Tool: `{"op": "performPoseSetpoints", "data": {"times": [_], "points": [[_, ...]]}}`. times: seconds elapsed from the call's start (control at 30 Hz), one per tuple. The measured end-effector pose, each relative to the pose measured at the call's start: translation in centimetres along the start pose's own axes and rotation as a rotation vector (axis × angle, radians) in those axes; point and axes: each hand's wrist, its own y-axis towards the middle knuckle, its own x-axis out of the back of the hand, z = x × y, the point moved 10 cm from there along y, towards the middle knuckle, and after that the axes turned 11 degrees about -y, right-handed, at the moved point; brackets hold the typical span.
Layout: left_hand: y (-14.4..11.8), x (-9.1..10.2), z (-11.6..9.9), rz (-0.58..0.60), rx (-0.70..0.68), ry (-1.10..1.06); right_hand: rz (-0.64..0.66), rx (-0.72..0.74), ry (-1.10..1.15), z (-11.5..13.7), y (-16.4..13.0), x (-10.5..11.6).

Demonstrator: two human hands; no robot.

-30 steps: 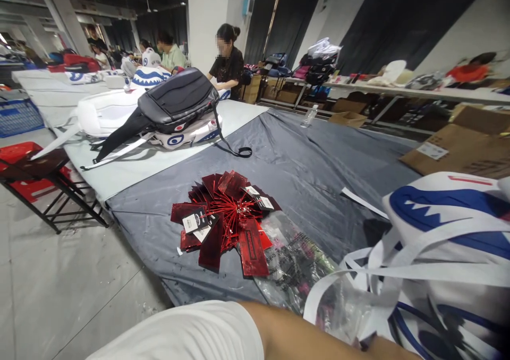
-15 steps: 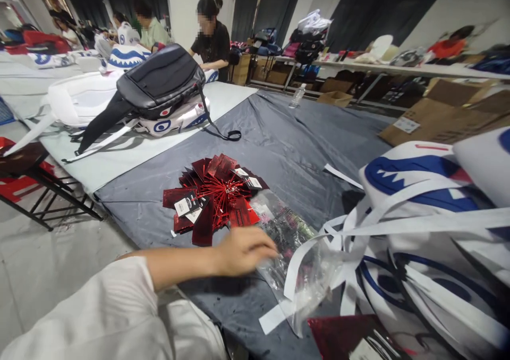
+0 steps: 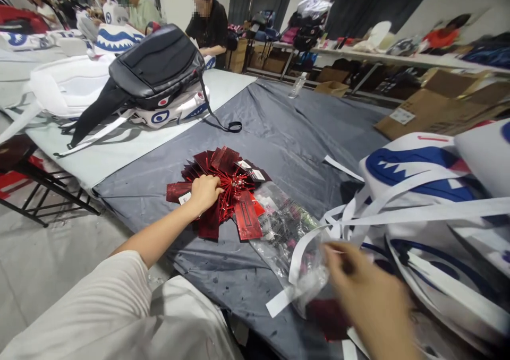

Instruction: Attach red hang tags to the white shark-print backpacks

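Note:
A fan of dark red hang tags (image 3: 247, 216) with red strings, some bearing white labels, lies on the grey cloth. My left hand (image 3: 205, 191) rests on the fan's left side, fingers curled in among the tags and strings. What its fingertips pinch is hidden. At lower right, my right hand (image 3: 366, 291) is smeared by motion, thumb and fingers drawn together; whatever they hold is too small to make out. Just below it shows another dark red tag (image 3: 329, 317). White-and-blue bags (image 3: 414, 171) with shark-teeth patterns and white straps (image 3: 422, 216) are heaped beside that hand.
A clear plastic bag (image 3: 285, 227) lies between my hands. A black bag (image 3: 159, 68) tops white ones at left. A bottle (image 3: 298, 85) stands farther back, and a cardboard box (image 3: 438, 102) is at right. Several people, one in black (image 3: 209, 23), work behind.
My left hand has gone from beside the plastic bag up and left onto the tags. My right hand has come into view at lower right. The view has tilted slightly down.

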Motion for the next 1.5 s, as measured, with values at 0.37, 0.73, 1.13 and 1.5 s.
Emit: {"op": "performPoseSetpoints", "data": {"times": [0.37,0.73,1.13,1.5], "points": [[0.3,2.6,-2.0,-0.009,-0.165,0.120,0.137,0.459,-0.010,22.2,5.1,-11.3],[-1.1,8.1,3.5,-0.005,-0.146,0.172,0.105,0.387,0.092,22.6,7.9,-12.8],[-3.2,7.3,-9.0,-0.094,-0.595,-0.468,-0.472,-0.076,-0.302,0.6,2.5,9.7],[-4.8,-5.4,-26.3,0.345,-0.714,-0.532,0.318,-0.355,-0.652,-14.8,-2.7,3.7]]}}
